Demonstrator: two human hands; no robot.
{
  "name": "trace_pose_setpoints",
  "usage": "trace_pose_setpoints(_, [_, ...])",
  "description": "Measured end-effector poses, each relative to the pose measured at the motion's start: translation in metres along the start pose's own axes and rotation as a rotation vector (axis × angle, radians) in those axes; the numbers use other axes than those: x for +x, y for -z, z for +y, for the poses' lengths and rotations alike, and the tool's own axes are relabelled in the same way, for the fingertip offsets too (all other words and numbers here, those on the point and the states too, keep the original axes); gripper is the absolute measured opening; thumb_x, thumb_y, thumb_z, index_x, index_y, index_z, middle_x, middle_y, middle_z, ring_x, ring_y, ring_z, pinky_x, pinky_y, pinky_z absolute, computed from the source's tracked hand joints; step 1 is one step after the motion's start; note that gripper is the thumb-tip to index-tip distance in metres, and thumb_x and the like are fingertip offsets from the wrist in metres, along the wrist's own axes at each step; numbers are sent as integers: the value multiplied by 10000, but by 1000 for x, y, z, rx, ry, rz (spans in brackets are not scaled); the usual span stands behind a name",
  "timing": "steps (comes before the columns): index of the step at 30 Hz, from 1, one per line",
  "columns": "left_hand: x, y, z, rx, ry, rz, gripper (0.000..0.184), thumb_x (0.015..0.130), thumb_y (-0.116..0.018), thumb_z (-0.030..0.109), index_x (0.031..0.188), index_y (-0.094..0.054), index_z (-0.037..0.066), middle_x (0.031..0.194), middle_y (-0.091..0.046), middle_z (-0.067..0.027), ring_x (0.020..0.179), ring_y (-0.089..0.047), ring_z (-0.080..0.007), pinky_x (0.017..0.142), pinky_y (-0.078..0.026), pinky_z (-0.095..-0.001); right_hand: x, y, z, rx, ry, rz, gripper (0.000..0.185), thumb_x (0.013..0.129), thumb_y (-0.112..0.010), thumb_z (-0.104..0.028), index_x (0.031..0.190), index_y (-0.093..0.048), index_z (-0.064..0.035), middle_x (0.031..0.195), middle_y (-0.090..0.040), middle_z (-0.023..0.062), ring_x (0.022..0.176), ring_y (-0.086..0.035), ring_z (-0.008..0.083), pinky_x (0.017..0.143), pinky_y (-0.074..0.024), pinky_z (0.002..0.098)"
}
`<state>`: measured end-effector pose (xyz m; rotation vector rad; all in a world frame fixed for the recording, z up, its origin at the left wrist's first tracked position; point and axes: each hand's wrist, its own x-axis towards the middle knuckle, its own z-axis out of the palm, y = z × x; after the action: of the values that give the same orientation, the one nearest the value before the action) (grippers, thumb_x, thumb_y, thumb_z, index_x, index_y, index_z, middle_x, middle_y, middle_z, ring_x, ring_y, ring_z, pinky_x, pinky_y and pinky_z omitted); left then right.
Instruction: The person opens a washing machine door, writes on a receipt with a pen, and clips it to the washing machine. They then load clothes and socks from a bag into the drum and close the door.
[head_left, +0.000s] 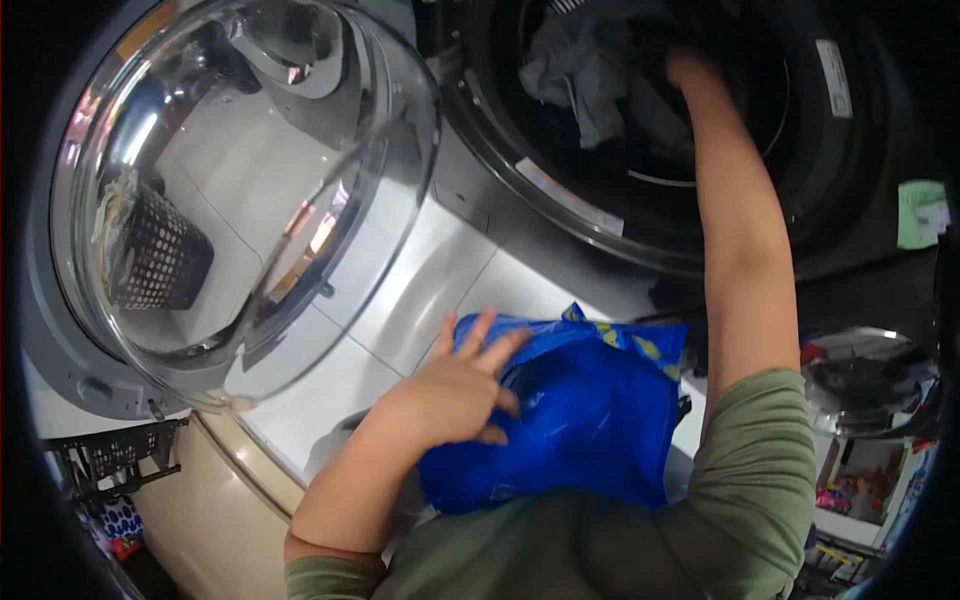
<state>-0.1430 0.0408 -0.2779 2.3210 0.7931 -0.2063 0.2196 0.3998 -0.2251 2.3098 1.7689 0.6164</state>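
My left hand (455,390), its fingers spread, is over the left side of a blue plastic bag (590,420) at my front. It appears to hold nothing; whether it touches the bag is unclear. The bag has yellow-green and white marks near its top edge. My right arm reaches into the dark drum of a front-loading washing machine (590,205). Deep in there, my right hand (690,68) is blurred and shadowed, close to some grey clothes (590,75), and its fingers are hidden.
The machine's round glass door (400,230) hangs open at the left, with a perforated basket (165,250) seen through or reflected in it. White floor tiles (400,300) lie below. A beige rounded surface (200,500) is at lower left, and a green label (920,213) at far right.
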Motion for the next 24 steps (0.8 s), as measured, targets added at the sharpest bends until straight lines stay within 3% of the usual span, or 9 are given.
trace_pose_setpoints(4, [1, -16, -9, 363, 446, 104, 546, 706, -798, 374, 1188, -684, 146, 1595, -173, -128, 1436, -130, -508, 1093, -214, -713, -144, 72, -36, 464, 370, 522, 298, 893, -632, -227, 1093, -659, -9, 886, -704, 183, 823, -689, 272, 756, -541, 427])
trace_pose_setpoints(6, [9, -17, -28, 128, 476, 195, 581, 790, -678, 61, 1350, -526, 101, 1496, -375, -157, 1234, -519, -403, 981, -487, -446, -256, 106, -48, 887, 737, 154, 318, 897, -586, -296, 992, -673, -5, 884, -694, 196, 826, -680, 317, 748, -526, 426])
trace_pose_setpoints(9, [12, -15, -33, 6, 311, 322, 630, 759, -537, -113, 1365, -489, 51, 1364, -512, -181, 1140, -582, -363, 937, -501, -395, -370, 100, -64, 830, 1178, -734, 227, 846, -583, -207, 840, -709, -18, 864, -686, 199, 779, -659, 367, 727, -526, 445])
trace_pose_setpoints(11, [11, -14, -29, -23, 253, 339, 647, 747, -491, -155, 1366, -481, 33, 1327, -536, -190, 1154, -572, -364, 949, -492, -400, -433, 29, -100, 607, 1085, -951, 207, 847, -636, -209, 884, -711, -19, 773, -681, 192, 803, -674, 367, 762, -528, 456])
trace_pose_setpoints(12, [11, -16, -28, -21, 234, 336, 650, 746, -485, -160, 1368, -477, 28, 1329, -534, -188, 1155, -573, -362, 953, -490, -398, -447, -9, -121, 397, 995, -1074, 237, 866, -611, -207, 988, -705, -26, 931, -702, 198, 897, -678, 360, 826, -533, 437])
trace_pose_setpoints(14, [17, -17, -25, -19, 199, 350, 657, 745, -472, -171, 1373, -470, 18, 1333, -530, -184, 1157, -573, -360, 960, -486, -393, -478, -152, -152, 421, 657, -922, 438, 893, -571, -195, 1321, -567, -102, 1281, -581, 247, 1100, -617, 390, 950, -499, 440])
trace_pose_setpoints(17, [15, -15, -21, 11, 224, 334, 669, 739, -469, -172, 1383, -459, 9, 1338, -524, -183, 1164, -569, -362, 967, -482, -390, -523, -249, -168, 250, 569, -558, 751, 918, -433, -94, 1566, -103, -281, 1553, -223, 261, 1303, -442, 465, 1082, -397, 476])
trace_pose_setpoints(21, [12, -17, -29, -37, 198, 343, 695, 731, -469, -175, 1400, -444, 10, 1356, -509, -186, 1184, -558, -360, 979, -480, -379, -519, -302, -187, 519, 472, -735, 687, 893, -432, -57, 1535, -259, -230, 1535, -295, 228, 1247, -507, 438, 1036, -443, 495])
trace_pose_setpoints(24, [12, -17, -35, -28, 210, 335, 700, 729, -452, -182, 1400, -451, 18, 1367, -510, -180, 1212, -544, -344, 1003, -464, -365, -479, -236, -165, 502, 709, -594, 337, 812, -523, -76, 1119, -661, -72, 1124, -655, 210, 969, -661, 373, 836, -538, 464])
